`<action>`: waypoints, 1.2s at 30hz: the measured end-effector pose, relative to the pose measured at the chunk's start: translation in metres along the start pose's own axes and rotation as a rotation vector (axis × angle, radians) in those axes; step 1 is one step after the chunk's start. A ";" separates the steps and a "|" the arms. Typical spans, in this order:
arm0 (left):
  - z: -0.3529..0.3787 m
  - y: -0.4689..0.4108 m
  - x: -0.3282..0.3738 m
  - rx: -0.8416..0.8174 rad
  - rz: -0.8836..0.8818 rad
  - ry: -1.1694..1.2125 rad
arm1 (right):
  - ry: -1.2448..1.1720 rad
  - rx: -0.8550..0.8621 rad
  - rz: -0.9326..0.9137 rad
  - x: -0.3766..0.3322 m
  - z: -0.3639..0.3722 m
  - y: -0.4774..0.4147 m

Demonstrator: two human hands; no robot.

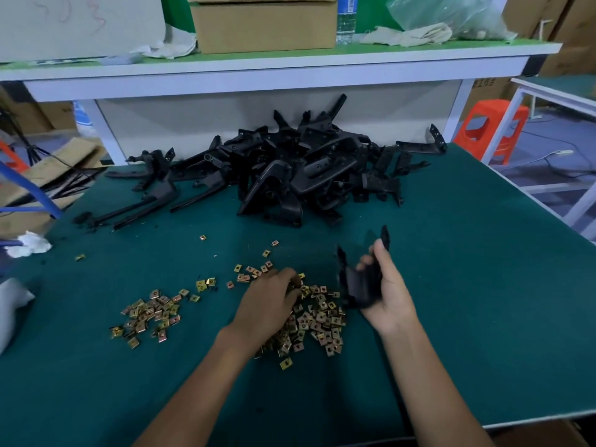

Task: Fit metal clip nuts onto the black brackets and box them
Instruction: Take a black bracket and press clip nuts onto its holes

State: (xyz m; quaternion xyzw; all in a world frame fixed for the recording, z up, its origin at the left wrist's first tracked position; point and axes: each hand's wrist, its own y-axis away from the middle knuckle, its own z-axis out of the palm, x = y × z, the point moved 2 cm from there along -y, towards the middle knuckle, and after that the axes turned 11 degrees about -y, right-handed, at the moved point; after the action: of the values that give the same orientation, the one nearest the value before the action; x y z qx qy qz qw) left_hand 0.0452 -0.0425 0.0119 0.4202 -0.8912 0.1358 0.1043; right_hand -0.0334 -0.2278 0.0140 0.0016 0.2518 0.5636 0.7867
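1. The right hand (388,293) is raised just above the bench (467,301), palm turned inward, grasping a black bracket (359,285). Its fingers (366,263) curl round the bracket's far side and the thumb lies along the upright prong.
2. The left hand (271,301) lies palm down on the main scatter of clip nuts (322,319). Its fingers (290,276) are bent down into the nuts at the far edge of the scatter; whether they pinch one cannot be told.
3. The held bracket is just right of the left fingertips, apart from them, above the nuts' right edge.
4. A smaller cluster of nuts (150,314) lies to the left, apart from the main one.
5. The heap of brackets (306,169) is piled at the back of the bench, well apart from both hands.
6. A cardboard box (264,25) stands on the shelf (274,64) above.
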 end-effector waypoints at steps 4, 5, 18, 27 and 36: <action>-0.005 -0.001 -0.002 0.008 -0.056 0.105 | 0.036 0.108 -0.087 -0.001 -0.009 0.001; -0.008 -0.001 -0.003 0.032 -0.076 0.145 | -0.003 0.088 -0.093 0.000 -0.009 0.001; -0.029 0.006 -0.002 0.052 -0.309 0.912 | 0.361 -0.141 -0.049 0.016 -0.004 0.006; -0.022 0.018 0.018 -0.114 -0.357 1.192 | 0.175 -0.194 0.065 0.022 -0.009 0.001; -0.014 0.024 0.037 -0.150 -0.436 1.310 | 0.196 -0.242 0.098 0.023 -0.015 0.002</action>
State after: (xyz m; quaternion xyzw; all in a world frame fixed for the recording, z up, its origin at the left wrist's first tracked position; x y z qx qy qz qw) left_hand 0.0040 -0.0503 0.0321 0.4128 -0.5466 0.2753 0.6746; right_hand -0.0355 -0.2109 -0.0078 -0.1360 0.2572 0.6248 0.7245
